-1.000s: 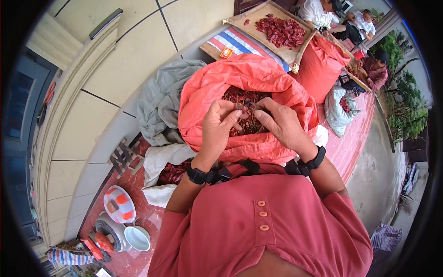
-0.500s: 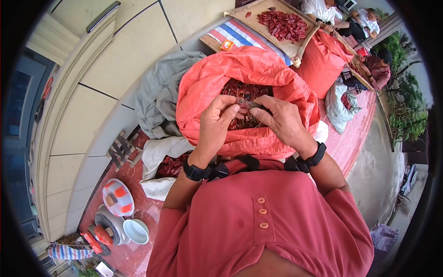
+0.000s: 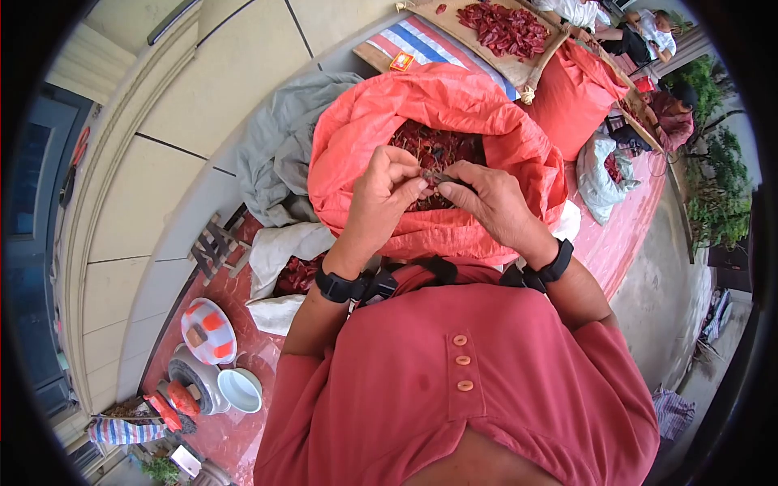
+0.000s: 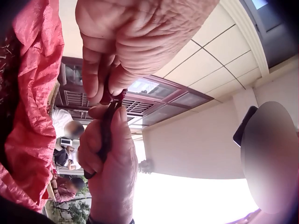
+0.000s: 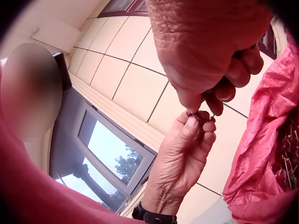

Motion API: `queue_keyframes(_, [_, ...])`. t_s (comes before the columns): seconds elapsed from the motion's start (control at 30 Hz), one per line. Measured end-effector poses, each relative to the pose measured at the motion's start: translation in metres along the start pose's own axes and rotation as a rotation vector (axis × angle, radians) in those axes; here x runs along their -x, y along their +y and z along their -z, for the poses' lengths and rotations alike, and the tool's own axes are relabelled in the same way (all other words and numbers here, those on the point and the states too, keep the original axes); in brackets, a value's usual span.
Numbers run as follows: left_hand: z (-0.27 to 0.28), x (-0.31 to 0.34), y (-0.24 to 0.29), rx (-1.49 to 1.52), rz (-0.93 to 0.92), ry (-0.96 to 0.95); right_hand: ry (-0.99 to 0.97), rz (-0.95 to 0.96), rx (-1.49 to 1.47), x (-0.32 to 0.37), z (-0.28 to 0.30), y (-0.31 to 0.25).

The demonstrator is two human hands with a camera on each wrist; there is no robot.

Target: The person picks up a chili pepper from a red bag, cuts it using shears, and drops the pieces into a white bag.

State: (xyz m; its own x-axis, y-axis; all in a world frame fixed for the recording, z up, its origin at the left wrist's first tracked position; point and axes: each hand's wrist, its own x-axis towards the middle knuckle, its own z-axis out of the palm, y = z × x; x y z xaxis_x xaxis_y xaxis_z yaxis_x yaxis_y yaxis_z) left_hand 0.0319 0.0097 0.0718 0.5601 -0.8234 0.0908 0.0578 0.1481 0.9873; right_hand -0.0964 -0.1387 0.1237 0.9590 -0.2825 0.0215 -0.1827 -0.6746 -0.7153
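Observation:
Both hands meet over the open mouth of a large red woven sack [image 3: 348, 113], which holds dried red chilies and loose stems [image 3: 446, 147]. My left hand [image 3: 379, 202] pinches a small dark red dried chili [image 4: 122, 95] between thumb and fingers. In my right hand [image 3: 496, 204] is a slim dark hand tool [image 4: 108, 127], gripped along its length with the thumb on top. Its tip meets the chili in the left wrist view; its exact kind I cannot tell. The right wrist view shows the left hand's [image 5: 180, 156] fingertips close against the right hand's, which mostly hide the tool.
A woven tray [image 3: 442, 18] of red chilies lies behind on striped cloth. Beside it stands another full red sack [image 3: 571, 97]. Grey sacking [image 3: 284, 150] and a white bag [image 3: 284, 247] with chilies are at left, near basins [image 3: 240, 390]. Other people sit at back right.
The sack and surroundings have shifted slightly upward in the head view. Both hands stay together over the sack, their fingers shifting a little around the chili and tool.

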Motion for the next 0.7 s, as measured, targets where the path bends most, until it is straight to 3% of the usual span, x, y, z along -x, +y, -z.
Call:
queue_keyframes(0.13, [-0.002,0.002,0.006,-0.053,0.100,-0.070,-0.003,0.013,-0.318,0.004,-0.017,0.020])
queue_keyframes(0.23, [0.000,0.002,0.002,-0.201,0.067,-0.110,-0.255,-0.313,-0.847,0.006,-0.014,0.019])
queue_keyframes(0.33, [0.003,0.005,-0.004,-0.283,0.065,-0.130,-0.338,-0.468,-1.122,0.006,-0.011,0.022])
queue_keyframes(0.4, [-0.002,0.020,-0.024,-0.266,0.089,-0.160,-0.116,-0.445,-1.463,-0.005,0.004,0.032])
queue_keyframes(0.47, [-0.004,0.024,-0.033,-0.234,0.090,-0.132,0.065,-0.364,-1.280,-0.008,0.025,0.039])
queue_keyframes(0.6, [-0.008,0.020,-0.040,0.014,0.128,0.002,-0.020,-0.303,-0.814,0.001,0.022,0.046])
queue_keyframes(0.7, [-0.011,0.013,-0.034,0.034,0.143,0.059,0.023,-0.243,-0.810,0.008,0.009,0.039])
